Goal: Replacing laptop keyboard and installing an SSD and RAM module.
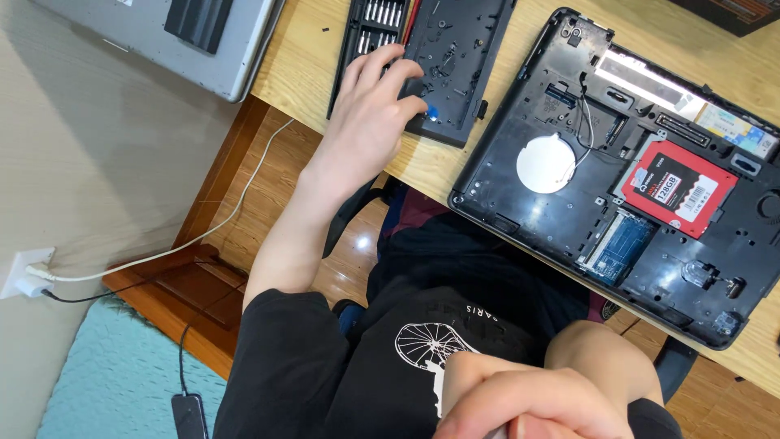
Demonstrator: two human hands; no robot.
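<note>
Nearest the camera, at the bottom edge, the right hand [520,402] is curled into a loose fist close to the person's chest, over a black shirt with a white wheel print [426,341]. Something pale shows at the lower edge between its fingers, but it is cut off and I cannot tell what it is or whether the hand grips it.

Beyond the lap, the wooden counter [305,57] runs across the picture. On it, just past the near edge, lies an opened laptop base [569,106], black, bottom cover off, its insides exposed. A round white disc [546,163] sits near its middle with a thin wire running from it. To the right of the disc a red and black drive [678,191] lies in its bay, and below that a memory module [619,245] sits in its slot.

Further left and up, the left hand [370,110] stretches out from the bare forearm and rests on a black screwdriver-bit case [455,57]. Its fingers are slightly spread and bent, the fingertips [413,104] pressing at the case's near corner beside a small blue piece [433,115]; whether they pinch it is unclear. Rows of silvery bits [380,16] show in the case above the fingers.

Farthest, at the top left, a grey laptop panel [162,41] overhangs the counter's end. Below it, on the floor side, a white cable [203,236] runs to a wall socket [24,272].
</note>
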